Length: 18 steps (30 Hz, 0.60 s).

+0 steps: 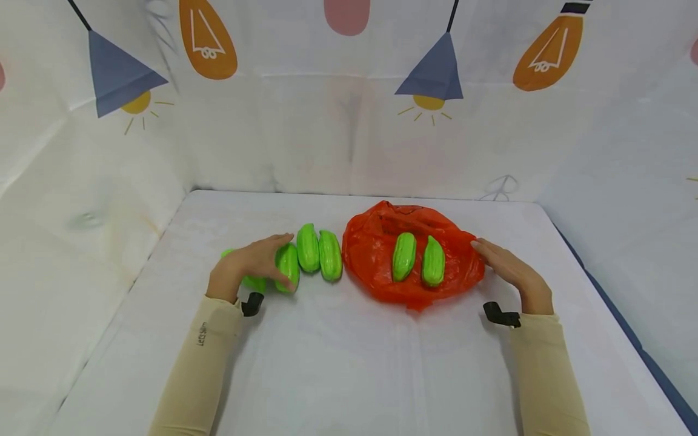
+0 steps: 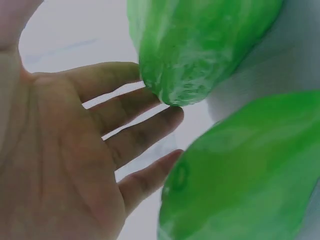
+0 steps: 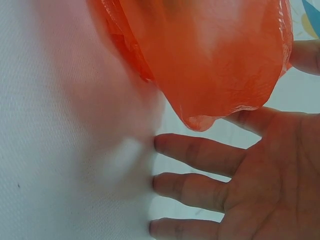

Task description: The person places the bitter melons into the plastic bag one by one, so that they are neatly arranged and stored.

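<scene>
My left hand reaches around a shiny green ridged gourd, fingers extended. In the left wrist view its fingertips meet or nearly meet the end of one gourd; a second gourd lies close to the little finger. Green also shows behind and under that hand, mostly hidden. To its right stand two more gourds side by side. At the right edge of a red plastic bag, my right hand touches the film with thumb and index finger apart. Two gourds lie on the bag.
A white-covered table lies beneath everything. White cloth walls printed with lamps and bulbs rise behind it and on both sides. A dark blue strip runs along the right edge. Both forearms wear beige sleeves, with black wrist-mounted pieces.
</scene>
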Each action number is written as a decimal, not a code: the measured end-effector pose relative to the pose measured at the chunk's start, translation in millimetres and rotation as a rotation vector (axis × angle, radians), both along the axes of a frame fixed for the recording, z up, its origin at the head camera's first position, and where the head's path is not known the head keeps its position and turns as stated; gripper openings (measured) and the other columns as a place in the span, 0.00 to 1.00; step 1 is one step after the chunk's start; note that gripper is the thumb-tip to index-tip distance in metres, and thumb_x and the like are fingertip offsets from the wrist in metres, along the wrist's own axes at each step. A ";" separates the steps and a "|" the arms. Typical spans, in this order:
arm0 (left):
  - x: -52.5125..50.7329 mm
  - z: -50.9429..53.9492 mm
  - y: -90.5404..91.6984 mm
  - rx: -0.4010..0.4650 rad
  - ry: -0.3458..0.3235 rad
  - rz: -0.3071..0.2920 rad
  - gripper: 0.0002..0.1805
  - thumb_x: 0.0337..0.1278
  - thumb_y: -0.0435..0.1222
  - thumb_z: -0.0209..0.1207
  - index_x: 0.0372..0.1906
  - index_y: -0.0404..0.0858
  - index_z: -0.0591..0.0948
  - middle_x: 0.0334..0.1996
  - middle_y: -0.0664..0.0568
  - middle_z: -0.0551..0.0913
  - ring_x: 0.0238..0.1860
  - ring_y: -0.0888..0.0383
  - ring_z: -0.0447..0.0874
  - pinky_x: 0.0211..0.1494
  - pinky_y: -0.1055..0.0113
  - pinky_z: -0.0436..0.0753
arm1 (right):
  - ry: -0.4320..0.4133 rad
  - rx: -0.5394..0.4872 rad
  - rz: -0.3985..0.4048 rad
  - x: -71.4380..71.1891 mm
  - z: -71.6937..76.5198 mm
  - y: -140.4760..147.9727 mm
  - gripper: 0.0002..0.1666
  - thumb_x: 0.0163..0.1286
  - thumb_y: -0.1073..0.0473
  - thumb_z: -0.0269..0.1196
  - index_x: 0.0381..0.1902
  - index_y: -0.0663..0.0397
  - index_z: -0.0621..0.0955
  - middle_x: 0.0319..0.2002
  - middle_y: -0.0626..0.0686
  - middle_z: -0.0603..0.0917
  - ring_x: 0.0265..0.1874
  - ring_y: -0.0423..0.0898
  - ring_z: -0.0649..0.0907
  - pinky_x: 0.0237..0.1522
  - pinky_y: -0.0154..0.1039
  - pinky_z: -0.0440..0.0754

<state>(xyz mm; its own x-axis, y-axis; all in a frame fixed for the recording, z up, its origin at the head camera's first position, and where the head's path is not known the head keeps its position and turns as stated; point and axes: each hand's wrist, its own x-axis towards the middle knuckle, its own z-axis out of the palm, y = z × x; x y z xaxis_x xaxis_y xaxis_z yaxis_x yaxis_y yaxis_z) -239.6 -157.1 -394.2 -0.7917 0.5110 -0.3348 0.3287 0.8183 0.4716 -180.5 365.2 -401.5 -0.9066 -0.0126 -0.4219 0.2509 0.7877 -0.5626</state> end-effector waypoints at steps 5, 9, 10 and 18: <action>0.0 -0.2 0.6 -0.010 -0.020 -0.014 0.67 0.37 0.53 0.77 0.77 0.32 0.50 0.77 0.36 0.50 0.77 0.36 0.47 0.76 0.41 0.54 | 0.001 -0.006 -0.003 0.2 -1.2 0.3 0.54 0.70 0.23 0.33 0.79 0.56 0.45 0.77 0.68 0.47 0.72 0.72 0.54 0.66 0.75 0.52; 0.1 -0.8 0.1 -0.015 -0.018 -0.020 0.67 0.38 0.54 0.76 0.77 0.32 0.49 0.77 0.35 0.50 0.76 0.36 0.47 0.75 0.40 0.55 | 0.005 -0.009 -0.007 -0.4 -1.4 -0.4 0.55 0.70 0.23 0.34 0.79 0.57 0.45 0.77 0.68 0.46 0.73 0.72 0.53 0.67 0.75 0.50; 0.1 -1.1 0.1 -0.015 -0.017 -0.021 0.67 0.38 0.54 0.76 0.77 0.32 0.49 0.77 0.35 0.50 0.76 0.36 0.48 0.75 0.40 0.55 | 0.007 -0.008 -0.006 -0.4 -1.3 -0.6 0.55 0.70 0.23 0.34 0.78 0.57 0.45 0.77 0.68 0.46 0.73 0.72 0.52 0.67 0.75 0.50; -0.5 0.8 -0.3 0.004 0.003 -0.022 0.67 0.36 0.55 0.77 0.77 0.33 0.51 0.76 0.36 0.52 0.76 0.37 0.49 0.76 0.42 0.55 | 0.000 -0.016 -0.011 0.3 0.3 -1.4 0.55 0.70 0.23 0.34 0.79 0.56 0.44 0.77 0.68 0.46 0.73 0.72 0.52 0.66 0.75 0.51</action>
